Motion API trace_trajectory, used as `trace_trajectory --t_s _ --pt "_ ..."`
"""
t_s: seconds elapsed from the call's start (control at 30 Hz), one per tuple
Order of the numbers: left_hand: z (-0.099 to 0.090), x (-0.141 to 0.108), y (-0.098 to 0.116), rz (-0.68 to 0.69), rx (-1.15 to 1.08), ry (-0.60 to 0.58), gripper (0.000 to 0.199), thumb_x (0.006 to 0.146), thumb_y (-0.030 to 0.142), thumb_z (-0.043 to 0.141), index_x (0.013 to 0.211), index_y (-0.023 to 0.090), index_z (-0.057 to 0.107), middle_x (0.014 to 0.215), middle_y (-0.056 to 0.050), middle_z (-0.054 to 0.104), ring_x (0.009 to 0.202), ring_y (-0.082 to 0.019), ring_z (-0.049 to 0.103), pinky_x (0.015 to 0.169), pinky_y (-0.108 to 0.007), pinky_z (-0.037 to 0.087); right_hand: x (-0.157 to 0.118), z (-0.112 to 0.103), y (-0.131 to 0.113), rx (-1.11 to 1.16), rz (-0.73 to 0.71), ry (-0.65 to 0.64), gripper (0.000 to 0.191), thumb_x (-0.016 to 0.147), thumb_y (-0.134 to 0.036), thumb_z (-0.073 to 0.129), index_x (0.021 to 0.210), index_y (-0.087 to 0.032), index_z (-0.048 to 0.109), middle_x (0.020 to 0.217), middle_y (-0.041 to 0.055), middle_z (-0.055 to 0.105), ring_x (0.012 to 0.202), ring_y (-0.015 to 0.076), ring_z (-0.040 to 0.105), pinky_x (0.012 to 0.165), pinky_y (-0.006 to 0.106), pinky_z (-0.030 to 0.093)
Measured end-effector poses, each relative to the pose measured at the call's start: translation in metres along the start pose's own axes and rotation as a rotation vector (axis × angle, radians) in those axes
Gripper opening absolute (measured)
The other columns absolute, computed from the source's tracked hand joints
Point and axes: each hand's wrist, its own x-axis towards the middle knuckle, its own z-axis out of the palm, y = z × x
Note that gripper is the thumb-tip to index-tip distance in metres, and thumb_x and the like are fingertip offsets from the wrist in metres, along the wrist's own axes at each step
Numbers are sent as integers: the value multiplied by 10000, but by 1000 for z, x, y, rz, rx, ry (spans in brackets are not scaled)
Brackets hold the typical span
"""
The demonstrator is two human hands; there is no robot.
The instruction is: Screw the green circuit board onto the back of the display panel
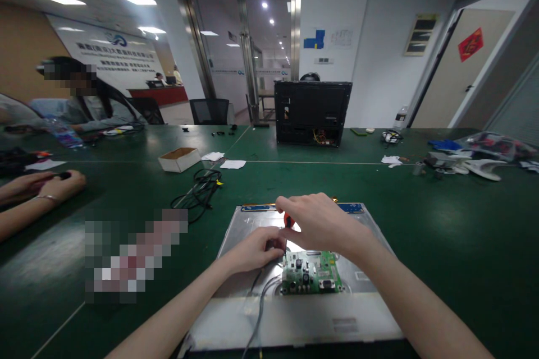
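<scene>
My right hand point(322, 221) grips the red and black handle of a screwdriver point(288, 220), held upright over the top left corner of a green circuit board point(310, 274). Close by the screwdriver's lower end, my left hand point(259, 248) has its thumb and fingers pinched together; what they hold is too small to make out. The board lies on the metal back of a flat display panel point(370, 314), which has a blue strip along its far edge. Grey cables point(260, 311) run from the board's left side toward me.
Black cables point(197, 193) and a small open box point(180, 160) lie left of the panel on the green table point(455, 269). A black monitor housing point(312, 113) stands behind. Co-workers' hands point(59, 188) rest at far left. Plastic bags and scraps point(484, 157) lie right.
</scene>
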Motion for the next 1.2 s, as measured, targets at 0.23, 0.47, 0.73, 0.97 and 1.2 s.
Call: trace_trajectory --t_s 0.23,0.47,0.73,0.97,1.2 --pt "-1 -2 3 -6 1 -11 93 771 123 558 836 168 607 772 5 623 691 -148 568 645 -238 446 4 2 1 -53 76 -18 256 890 -459 540 877 -206 576 746 14 691 613 150 599 484 268 192" --pt "-1 -1 -1 -5 16 -18 73 764 131 573 811 164 619 745 5 612 684 -149 552 637 -236 434 3 2 0 -50 48 -19 114 869 -299 520 886 -202 576 712 11 664 578 129 546 482 266 175" --pt "1 0 -8 6 10 -27 74 765 133 561 822 161 598 779 -2 618 734 -165 556 691 -257 445 -1 -1 0 32 -18 -22 185 785 -212 521 966 -175 520 835 41 682 647 155 572 497 264 204" --pt "0 0 -4 2 5 -13 118 773 130 573 874 167 621 823 -10 643 755 -172 577 703 -266 457 0 -3 1 20 11 -39 184 860 -370 555 929 -199 547 823 24 689 661 155 589 491 262 211" --pt "-1 -1 1 -1 0 -16 98 767 119 564 827 174 619 766 7 639 680 -148 569 647 -243 449 2 -3 1 -40 51 -46 249 910 -408 490 846 -206 621 683 15 656 576 137 545 478 269 192"
